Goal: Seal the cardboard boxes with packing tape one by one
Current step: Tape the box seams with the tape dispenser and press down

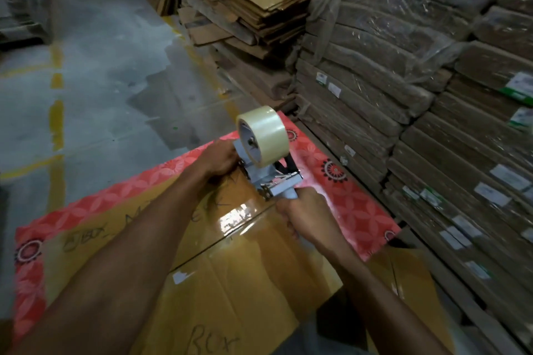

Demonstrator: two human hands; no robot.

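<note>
Right grip (305, 217) wraps the handle of the tape dispenser (264, 153), standing at its 11 o'clock on the cardboard box (230, 282), whose taped seam runs 8-to-2 o'clock; left grip (220, 157) curls at the dispenser's front, hold unclear

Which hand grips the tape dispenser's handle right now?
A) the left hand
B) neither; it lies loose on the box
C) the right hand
C: the right hand is curled round the handle of the tape dispenser, while the left hand sits at its front end, above the cardboard box.
</note>
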